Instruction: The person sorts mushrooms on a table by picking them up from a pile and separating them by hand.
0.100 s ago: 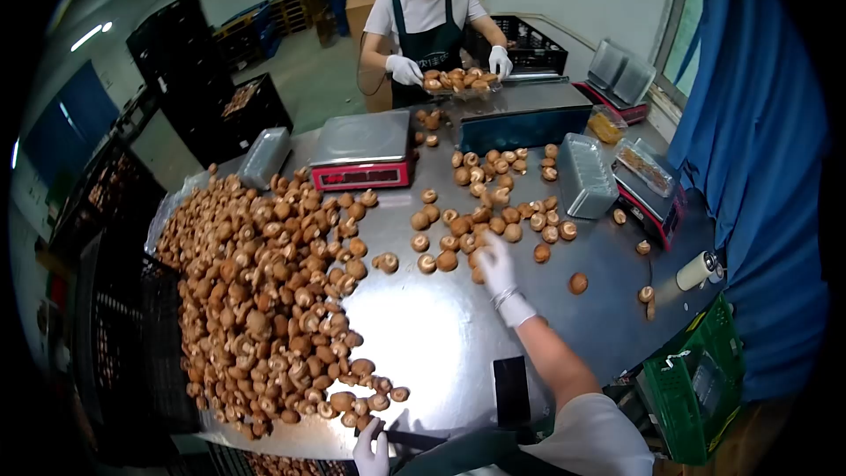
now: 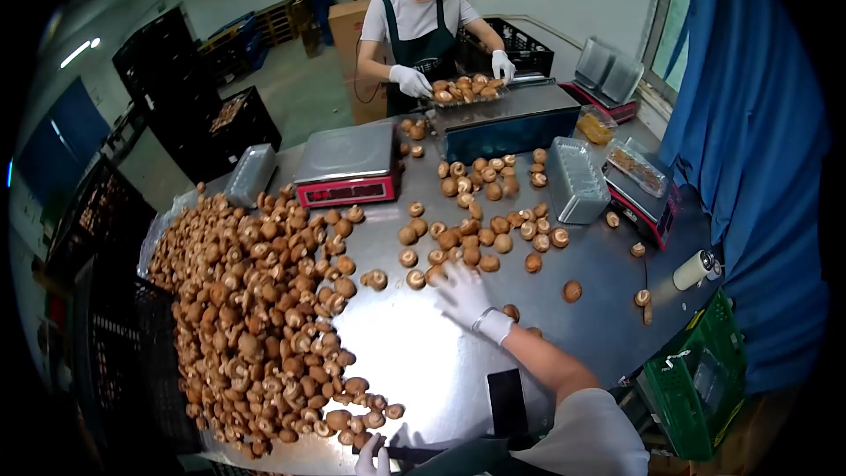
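My right hand, in a white glove, reaches over the metal table with fingers spread. Its fingertips are right at a few brown mushrooms at the near edge of a loose group. Beside the wrist lies another mushroom, partly hidden by the glove. Low in the view, my gloved left hand is cut off by the frame edge. Its visible fingers are apart, close to mushrooms at the front tip of a large mushroom pile.
A scale stands behind the pile; a second scale is at right beside stacked clear trays. A black phone-like slab lies near my right arm. Across the table a co-worker holds a mushroom-filled tray. A green crate stands right.
My right hand has moved left and towards me, its fingers now spread. Mushrooms now show beside its wrist. The whole view has shifted slightly.
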Demonstrator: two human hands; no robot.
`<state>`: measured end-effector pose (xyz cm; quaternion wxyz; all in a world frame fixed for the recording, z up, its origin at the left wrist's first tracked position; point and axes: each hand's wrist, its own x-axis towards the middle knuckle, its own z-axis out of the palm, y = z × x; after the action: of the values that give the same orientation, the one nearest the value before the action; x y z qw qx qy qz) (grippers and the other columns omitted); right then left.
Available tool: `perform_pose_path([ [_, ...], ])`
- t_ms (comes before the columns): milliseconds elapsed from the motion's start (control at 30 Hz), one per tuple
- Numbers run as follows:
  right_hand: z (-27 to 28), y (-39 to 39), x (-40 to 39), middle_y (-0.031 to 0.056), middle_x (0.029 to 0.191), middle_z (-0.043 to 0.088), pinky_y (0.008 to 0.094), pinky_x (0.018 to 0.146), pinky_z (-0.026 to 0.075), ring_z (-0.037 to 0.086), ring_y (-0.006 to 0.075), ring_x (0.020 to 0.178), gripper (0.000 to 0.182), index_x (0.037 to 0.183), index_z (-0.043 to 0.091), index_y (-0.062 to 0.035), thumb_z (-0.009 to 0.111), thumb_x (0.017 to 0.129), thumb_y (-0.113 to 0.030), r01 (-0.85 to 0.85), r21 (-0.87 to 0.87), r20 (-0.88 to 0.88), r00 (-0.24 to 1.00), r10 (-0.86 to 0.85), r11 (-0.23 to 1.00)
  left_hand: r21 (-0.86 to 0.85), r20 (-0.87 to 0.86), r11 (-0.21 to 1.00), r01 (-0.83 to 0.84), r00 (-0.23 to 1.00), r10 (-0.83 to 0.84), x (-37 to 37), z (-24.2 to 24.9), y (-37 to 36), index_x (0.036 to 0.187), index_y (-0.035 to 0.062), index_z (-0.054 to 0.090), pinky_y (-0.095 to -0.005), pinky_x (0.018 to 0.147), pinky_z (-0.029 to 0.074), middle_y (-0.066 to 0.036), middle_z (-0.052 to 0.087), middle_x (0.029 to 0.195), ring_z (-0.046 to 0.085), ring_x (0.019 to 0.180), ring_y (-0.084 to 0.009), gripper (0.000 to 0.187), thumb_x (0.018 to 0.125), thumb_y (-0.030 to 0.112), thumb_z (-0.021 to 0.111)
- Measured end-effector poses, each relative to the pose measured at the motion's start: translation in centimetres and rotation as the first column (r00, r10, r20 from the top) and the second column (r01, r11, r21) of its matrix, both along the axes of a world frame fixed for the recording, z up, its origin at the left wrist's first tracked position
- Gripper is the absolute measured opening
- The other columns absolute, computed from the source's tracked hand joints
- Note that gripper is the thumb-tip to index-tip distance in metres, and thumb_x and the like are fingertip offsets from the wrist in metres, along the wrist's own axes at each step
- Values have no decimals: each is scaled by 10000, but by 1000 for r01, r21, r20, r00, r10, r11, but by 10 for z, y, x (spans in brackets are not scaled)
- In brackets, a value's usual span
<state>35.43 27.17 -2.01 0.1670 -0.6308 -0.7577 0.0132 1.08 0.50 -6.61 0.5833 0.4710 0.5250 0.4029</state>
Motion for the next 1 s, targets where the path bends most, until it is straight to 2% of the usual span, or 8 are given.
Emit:
perform_pose_path([
  [67, -21, 16, 1, 129, 1459, 289, 654, 1043, 180, 207, 371, 1372, 487, 1276, 516, -235, 614, 817, -363, -194, -189, 152, 963, 224, 963, -189, 214, 972, -136, 961, 176, 14, 31, 3, 1310, 28, 355, -405, 933, 452, -208, 515, 1212, 534, 1092, -296, 390, 962, 148, 481],
  [133, -39, 39, 15, 97, 1456, 294, 652, 1032, 202, 246, 372, 1346, 411, 1213, 553, -276, 612, 812, -342, -238, -17, 151, 959, 238, 971, -13, -212, 1000, 28, 977, -30, -16, -2, -10, 1306, 31, 370, -414, 955, 437, -205, 514, 1203, 531, 1073, -282, 387, 956, 142, 492],
  [233, -46, 99, 48, 96, 1469, 295, 649, 1023, 215, 269, 361, 1341, 304, 1168, 587, -299, 529, 871, -275, -119, 0, 235, 965, 116, 993, -75, -73, 988, -136, 989, 130, -17, -26, -14, 1301, 20, 398, -419, 941, 431, -194, 518, 1211, 526, 1080, -278, 385, 953, 152, 496],
  [267, -50, 118, 63, 98, 1465, 303, 645, 1019, 224, 270, 357, 1341, 301, 1165, 588, -293, 541, 868, -282, -55, 21, 223, 973, 49, 998, 104, -633, 980, 169, 772, -66, -4, 29, 5, 1299, 17, 427, -403, 950, 422, -182, 522, 1213, 514, 1104, -276, 382, 951, 160, 493],
  [367, -29, 148, 84, 97, 1461, 309, 614, 1005, 262, 274, 340, 1338, 337, 1187, 580, -289, 584, 851, -314, 64, -17, 250, 966, -58, 998, 11, -426, 999, 31, 905, -23, -5, 21, 3, 1313, 50, 459, -431, 1004, 373, -176, 489, 1294, 458, 1189, -298, 407, 942, 216, 485],
  [533, -7, 76, 127, 173, 1339, 462, 428, 1021, 353, 412, 361, 1238, 472, 1219, 569, -119, 635, 812, -349, 308, 200, -397, 893, -210, 930, -7, -424, 1000, -2, 906, -1, 15, 39, 23, 1293, 39, 473, -416, 989, 385, -176, 508, 1267, 477, 1166, -288, 393, 934, 198, 492],
  [767, -55, -113, 209, 206, 1365, 411, 419, 1056, 322, 392, 361, 1266, 622, 1312, 473, -77, 701, 758, -245, 782, 60, -528, 552, -645, 620, -6, -398, 1000, 24, 917, -24, 27, 50, 41, 1265, 23, 493, -394, 968, 401, -174, 534, 1230, 505, 1133, -274, 374, 923, 174, 503],
  [1000, -82, -72, 175, 191, 1397, 376, 404, 1063, 320, 365, 351, 1292, 635, 1333, 447, -97, 691, 757, -208, 754, 35, -556, 561, -614, 656, -18, -401, 999, 35, 915, -39, 35, 56, 49, 1237, 6, 512, -373, 946, 418, -173, 560, 1193, 532, 1101, -259, 355, 912, 150, 514],
])
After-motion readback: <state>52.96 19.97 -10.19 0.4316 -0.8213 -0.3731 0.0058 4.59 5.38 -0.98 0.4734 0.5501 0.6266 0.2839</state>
